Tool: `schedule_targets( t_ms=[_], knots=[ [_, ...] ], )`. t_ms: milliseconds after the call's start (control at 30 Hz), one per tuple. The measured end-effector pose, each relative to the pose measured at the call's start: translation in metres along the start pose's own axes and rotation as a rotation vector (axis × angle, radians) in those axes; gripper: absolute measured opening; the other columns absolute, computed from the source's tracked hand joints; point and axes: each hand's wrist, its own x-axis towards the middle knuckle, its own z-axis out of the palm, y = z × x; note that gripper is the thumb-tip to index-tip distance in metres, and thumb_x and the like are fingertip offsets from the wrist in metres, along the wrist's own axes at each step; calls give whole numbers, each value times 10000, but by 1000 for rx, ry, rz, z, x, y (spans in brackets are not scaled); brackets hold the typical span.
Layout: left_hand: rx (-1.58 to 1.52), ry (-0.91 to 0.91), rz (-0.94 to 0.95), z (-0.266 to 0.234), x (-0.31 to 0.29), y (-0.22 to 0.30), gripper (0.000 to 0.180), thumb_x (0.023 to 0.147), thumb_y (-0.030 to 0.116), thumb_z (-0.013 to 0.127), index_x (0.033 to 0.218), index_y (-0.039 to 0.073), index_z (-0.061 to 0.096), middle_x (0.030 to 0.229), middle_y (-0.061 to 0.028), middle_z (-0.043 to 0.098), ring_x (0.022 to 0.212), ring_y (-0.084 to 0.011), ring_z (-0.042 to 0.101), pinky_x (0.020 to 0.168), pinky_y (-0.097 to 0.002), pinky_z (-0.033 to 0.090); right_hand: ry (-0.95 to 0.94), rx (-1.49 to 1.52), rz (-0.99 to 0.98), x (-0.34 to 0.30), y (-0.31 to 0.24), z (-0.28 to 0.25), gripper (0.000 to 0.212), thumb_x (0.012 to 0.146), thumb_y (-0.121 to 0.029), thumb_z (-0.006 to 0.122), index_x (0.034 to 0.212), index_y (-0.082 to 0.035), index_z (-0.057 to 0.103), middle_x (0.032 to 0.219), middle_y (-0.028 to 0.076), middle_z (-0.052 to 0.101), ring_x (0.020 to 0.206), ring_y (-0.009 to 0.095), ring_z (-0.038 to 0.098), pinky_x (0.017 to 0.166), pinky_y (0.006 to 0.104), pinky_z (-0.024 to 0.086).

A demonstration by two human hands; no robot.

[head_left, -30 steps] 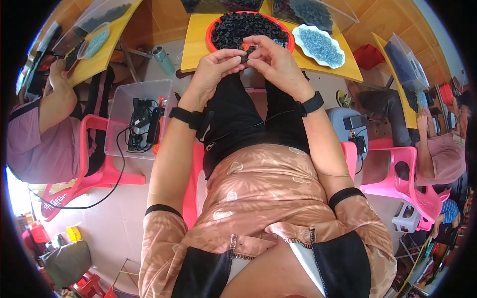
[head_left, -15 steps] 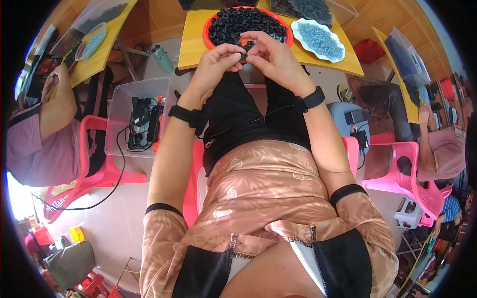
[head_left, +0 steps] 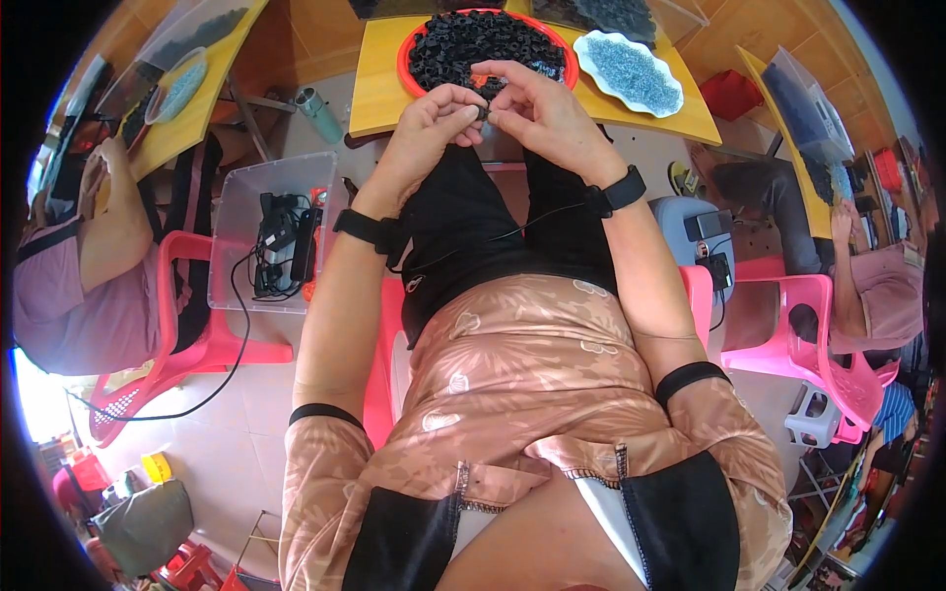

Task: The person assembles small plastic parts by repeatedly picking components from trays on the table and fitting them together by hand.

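Just in front of the table's near edge, my left hand [head_left: 434, 123] pinches a small black part [head_left: 482, 113] between thumb and fingers. My right hand [head_left: 537, 113] meets it from the other side, its thumb and fingertips closed at the same part. The part is mostly covered by fingertips, so its exact shape is hard to make out. Beyond my hands a round red tray [head_left: 403, 67] holds a heap of small black parts [head_left: 478, 44]. To its right, a white scalloped dish [head_left: 591, 97] is filled with tiny clear bluish pieces [head_left: 636, 79].
The yellow table [head_left: 379, 108] carries the tray and dish. A clear plastic bin [head_left: 232, 212] with black cables and adapters stands at left, near a green bottle [head_left: 317, 113]. Pink chairs [head_left: 187, 340] and seated people flank me. A blue-grey stool [head_left: 675, 236] stands at right.
Both hands stay nearly in place, with the fingers shifting slightly around the small black part. The view has moved a little.
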Motion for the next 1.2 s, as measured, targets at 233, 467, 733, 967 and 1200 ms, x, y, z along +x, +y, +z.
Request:
schedule_targets(
  t_ms=[233,467,733,967,1200],
  knots=[
    [33,-10,28,-1,0,1,162,889,123,537,1027,42,562,859,-15,600,745,-83,571,679,-194,447,9,-50,-28,0,-5,1,445,786,-47,571,1220,-65,475,713,61,609,650,143,591,639,271,471],
    [41,-6,60,-1,2,0,135,878,79,538,996,31,580,847,-14,605,730,-76,566,674,-189,447,60,153,75,-2,8,9,493,765,-15,584,1236,-59,449,709,43,609,646,97,571,624,238,457],
    [111,-1,78,7,0,5,119,870,66,545,970,17,585,816,-8,600,718,-55,544,687,-186,454,105,291,141,-3,12,10,541,746,20,594,1247,-63,405,692,39,603,636,88,567,615,224,449],
    [39,32,96,10,1,0,117,881,69,526,971,19,582,810,2,581,716,-50,535,681,-183,448,94,290,109,-3,13,4,490,749,20,590,1210,-48,439,703,46,629,653,87,593,623,225,468],
    [167,32,116,6,0,6,114,874,51,526,967,18,584,811,4,579,712,-55,535,677,-185,445,110,414,173,-2,10,5,474,724,15,617,1160,-10,432,702,64,631,624,104,605,604,226,491]
  ],
)
